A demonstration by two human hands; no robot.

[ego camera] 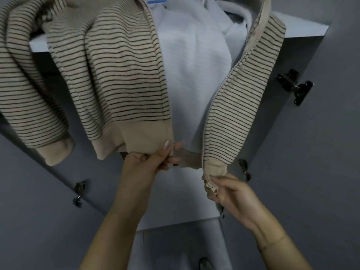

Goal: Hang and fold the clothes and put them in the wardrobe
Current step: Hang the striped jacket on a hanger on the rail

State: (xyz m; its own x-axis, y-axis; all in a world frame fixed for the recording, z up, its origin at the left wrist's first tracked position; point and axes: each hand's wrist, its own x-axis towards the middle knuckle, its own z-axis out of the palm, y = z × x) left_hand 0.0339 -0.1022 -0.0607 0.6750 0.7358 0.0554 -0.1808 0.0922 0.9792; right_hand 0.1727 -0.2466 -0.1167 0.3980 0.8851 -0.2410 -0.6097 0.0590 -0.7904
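Domestic bedroom storage: grey wardrobe interior, white shelf (303, 29) at 1 o'clock, door hinge (295, 86) at 3 o'clock, striped zip jacket (120, 75) hanging inside.

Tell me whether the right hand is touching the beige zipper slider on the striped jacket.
Touching. The head view shows the right hand pinching the jacket's bottom corner, fingers against the beige zipper slider.

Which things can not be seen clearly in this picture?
- Head view: the hanger and rail are cut off by the top edge.
- The left hand fingertips are hidden behind the striped jacket hem.
- The object at the bottom edge is cut off, too dark to identify.
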